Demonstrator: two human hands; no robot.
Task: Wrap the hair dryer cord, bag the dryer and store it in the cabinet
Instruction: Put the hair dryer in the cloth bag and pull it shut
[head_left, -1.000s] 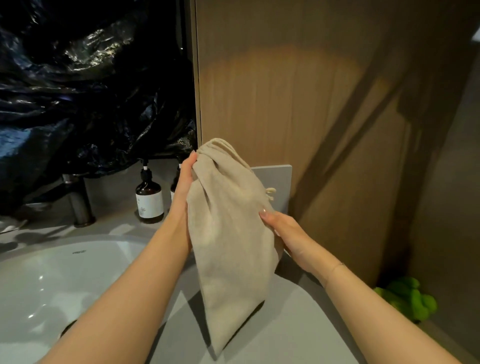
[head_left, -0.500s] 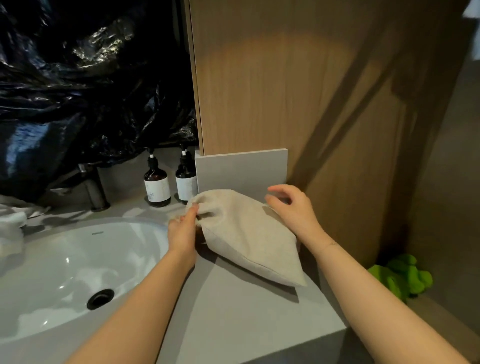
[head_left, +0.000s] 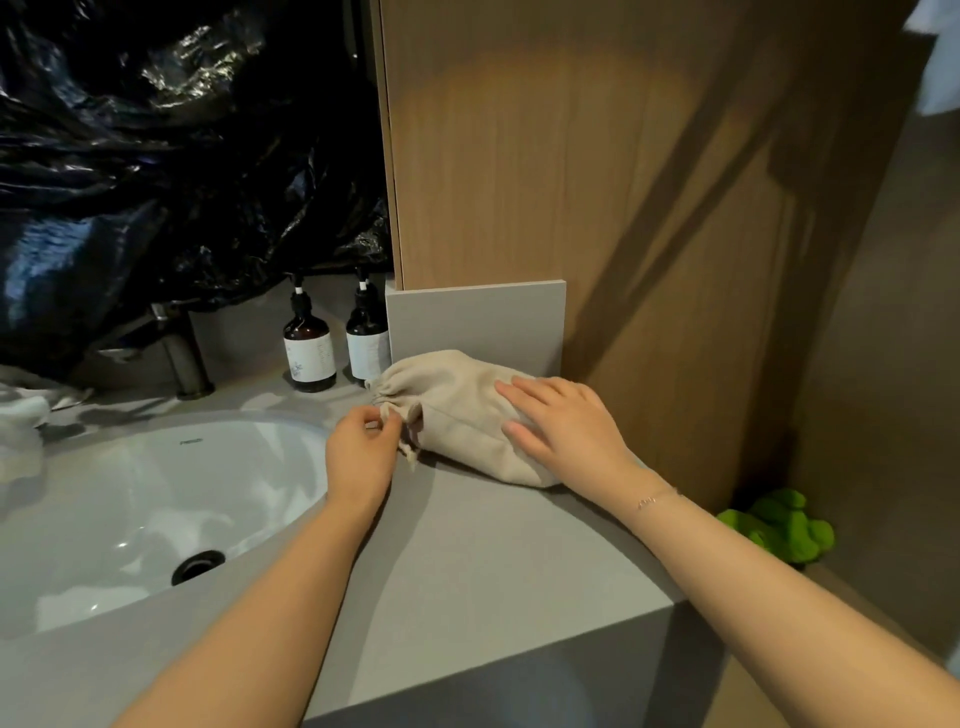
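The left hand (head_left: 362, 453) pinches the gathered mouth of a beige cloth drawstring bag (head_left: 457, 415), fingers curled at the puckered opening where a short cord end (head_left: 410, 457) dangles just beside the knuckles. The right hand (head_left: 563, 423) lies flat on the bag's bulging body, fingers straight and spread, pressing it down rather than gripping it. The bag lies on its side on the grey stone countertop (head_left: 467, 561), its far side against a low grey upstand panel (head_left: 475, 322) at the foot of a tall wood-grain cabinet wall (head_left: 545, 156). What is inside the bag cannot be seen. Just left of the bag's mouth stand two dark brown pump bottles with white labels (head_left: 310, 348), side by side at the back of the counter. Further left sits a white oval basin (head_left: 130, 499) with a dark drain, and a brushed metal tap (head_left: 182, 358) behind it. Crumpled black plastic sheeting (head_left: 182, 156) covers the wall above. Down on the floor to the right lies a bright green plush toy (head_left: 779, 525).
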